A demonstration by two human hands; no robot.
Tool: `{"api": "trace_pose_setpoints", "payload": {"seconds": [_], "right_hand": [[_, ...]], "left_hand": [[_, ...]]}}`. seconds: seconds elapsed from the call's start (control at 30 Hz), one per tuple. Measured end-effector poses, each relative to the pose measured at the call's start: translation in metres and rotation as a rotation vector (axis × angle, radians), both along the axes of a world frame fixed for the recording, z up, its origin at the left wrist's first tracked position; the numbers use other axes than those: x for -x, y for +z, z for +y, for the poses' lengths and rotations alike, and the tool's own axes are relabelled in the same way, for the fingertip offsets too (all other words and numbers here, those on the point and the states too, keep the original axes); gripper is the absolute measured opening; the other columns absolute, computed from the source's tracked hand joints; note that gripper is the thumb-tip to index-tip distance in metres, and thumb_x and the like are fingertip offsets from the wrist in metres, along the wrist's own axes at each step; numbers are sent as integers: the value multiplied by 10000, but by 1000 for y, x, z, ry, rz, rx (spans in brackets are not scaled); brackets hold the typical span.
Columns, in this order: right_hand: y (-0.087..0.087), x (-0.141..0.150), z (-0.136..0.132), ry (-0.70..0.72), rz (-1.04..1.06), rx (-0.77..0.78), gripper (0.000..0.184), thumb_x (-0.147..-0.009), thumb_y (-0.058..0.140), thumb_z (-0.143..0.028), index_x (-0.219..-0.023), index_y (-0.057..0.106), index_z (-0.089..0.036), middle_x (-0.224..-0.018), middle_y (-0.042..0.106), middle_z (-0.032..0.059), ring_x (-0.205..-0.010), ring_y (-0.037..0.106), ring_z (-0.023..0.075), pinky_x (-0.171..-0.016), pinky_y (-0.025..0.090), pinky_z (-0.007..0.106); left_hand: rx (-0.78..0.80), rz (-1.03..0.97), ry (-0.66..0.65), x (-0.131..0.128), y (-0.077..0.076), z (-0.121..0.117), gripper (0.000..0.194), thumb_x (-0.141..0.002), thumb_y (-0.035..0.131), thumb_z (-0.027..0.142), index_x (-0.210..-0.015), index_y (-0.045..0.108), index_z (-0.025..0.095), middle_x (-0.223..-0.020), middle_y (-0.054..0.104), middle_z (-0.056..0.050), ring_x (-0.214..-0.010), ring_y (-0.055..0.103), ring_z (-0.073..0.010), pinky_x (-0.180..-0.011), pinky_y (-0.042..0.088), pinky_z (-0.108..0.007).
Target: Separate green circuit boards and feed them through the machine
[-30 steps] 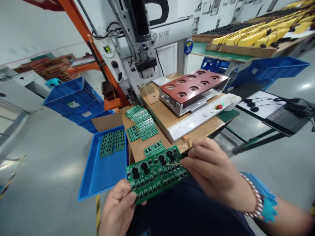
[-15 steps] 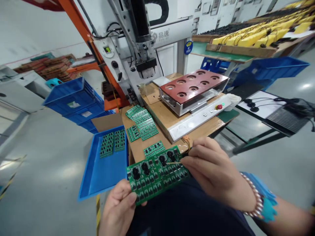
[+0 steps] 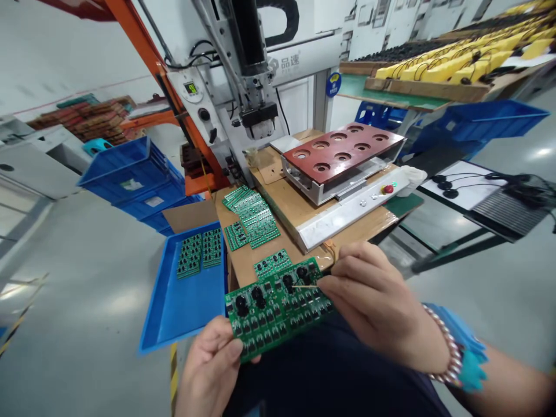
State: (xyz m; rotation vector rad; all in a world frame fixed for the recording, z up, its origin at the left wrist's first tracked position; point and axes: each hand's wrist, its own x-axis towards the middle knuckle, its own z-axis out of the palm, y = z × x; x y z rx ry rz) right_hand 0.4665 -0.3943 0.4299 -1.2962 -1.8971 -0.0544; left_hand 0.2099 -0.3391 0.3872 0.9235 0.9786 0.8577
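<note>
Two hands up close here, both busy. The left hand [image 3: 208, 365] has one green circuit board [image 3: 264, 330] pinched by its lower left corner, thumb on top, board tilted up above the person's lap. The right hand [image 3: 373, 301] is pinching one thin stick [image 3: 307, 286], tip at the third of four black blobs [image 3: 288, 282] along the board; can't tell if it's actually touching. One beaded bracelet [image 3: 454, 350] on that wrist.

Just past the held board, one more board [image 3: 272, 263] lies on the worktop [image 3: 240, 273]. To the left there's one blue tray [image 3: 167, 324] with two stacks of boards [image 3: 190, 255] side by side. Further back on the worktop is a spread-out pile of boards [image 3: 258, 217], too overlapped to count. Behind that: one red button [image 3: 388, 189], then one red plate [image 3: 332, 155] with eight round holes.
</note>
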Motion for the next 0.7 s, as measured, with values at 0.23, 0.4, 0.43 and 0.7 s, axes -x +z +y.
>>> {"api": "trace_pose_setpoints", "payload": {"seconds": [0.23,0.4,0.43,0.7], "right_hand": [[2,-1,1,-6,-5,0,162,-801,546,-54,-910,610,-155,-767,558,35,-815,451,163,-736,387,351],[1,0,2,10,-4,-5,158,-797,545,-47,-900,612,-146,-761,559,41,-817,456,168,-738,385,355],[1,0,3,13,-2,-14,156,-796,546,-47,-897,612,-145,-759,560,41,-818,459,169,-739,386,355],[1,2,3,12,-12,-17,159,-797,541,-48,-899,614,-146,-740,559,34,-794,459,159,-748,397,357]], "left_hand": [[-20,-5,0,-2,1,1,184,-619,778,326,-623,642,202,-564,601,-14,-526,527,-153,-480,441,-260],[7,-15,9,-4,5,-1,216,-622,781,325,-598,619,184,-554,589,-1,-532,532,-141,-496,440,-249],[6,-13,19,-5,6,-1,221,-620,782,332,-600,621,182,-552,588,-1,-529,530,-140,-493,438,-248],[-5,-4,8,-4,2,1,195,-621,781,328,-628,645,188,-563,603,0,-531,536,-141,-490,446,-246]]}}
